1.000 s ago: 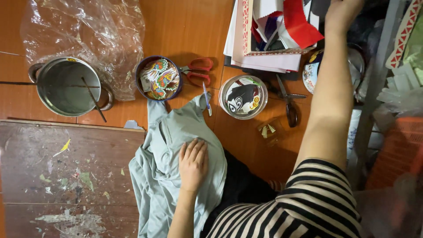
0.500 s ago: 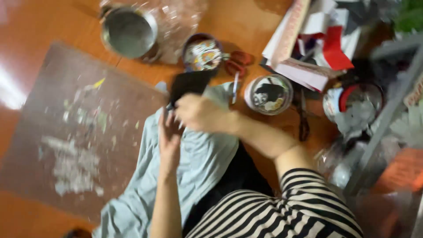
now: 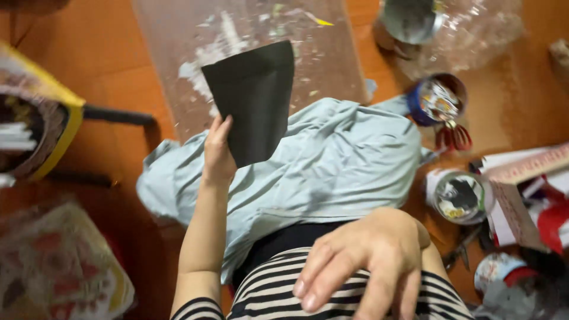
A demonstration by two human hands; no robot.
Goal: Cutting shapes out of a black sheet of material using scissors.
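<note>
Black sheet point(image 3: 253, 101), stiff and roughly rectangular, is held up over the floor, tilted, lower edge pinched by the left hand point(image 3: 218, 155). Thumb side wraps the sheet's lower left edge, fingers behind it, so that hand is grasping the sheet. The sheet hangs above the near end of a paint-splattered board point(image 3: 249, 35) and overlaps the upper edge of a light blue cloth point(image 3: 338, 166).

Right hand point(image 3: 361, 261) is close to the camera, blurred, fingers loosely spread and pointing down, holding nothing, over the striped shirt point(image 3: 284, 290). It's released and well apart from the sheet.

Blue cloth is crumpled across the lap and spreads out onto the orange floor point(image 3: 118, 77).

Right of the cloth: a small blue-walled round tin point(image 3: 437, 98) with mixed bits inside, red-handled scissors point(image 3: 453, 136) just below it, then a second round tin point(image 3: 459, 197) with dark and light scraps. Further right is a pile of paper and red-and-white scraps point(image 3: 533, 195). Dark scissors point(image 3: 465, 249) lie below the second tin.

Top right: a metal pot point(image 3: 410, 21) beside crinkled clear plastic point(image 3: 474, 35).

Left edge: a yellow-rimmed box point(image 3: 53, 124), contents blurred, and a printed plastic bag point(image 3: 59, 266) at lower left.
</note>
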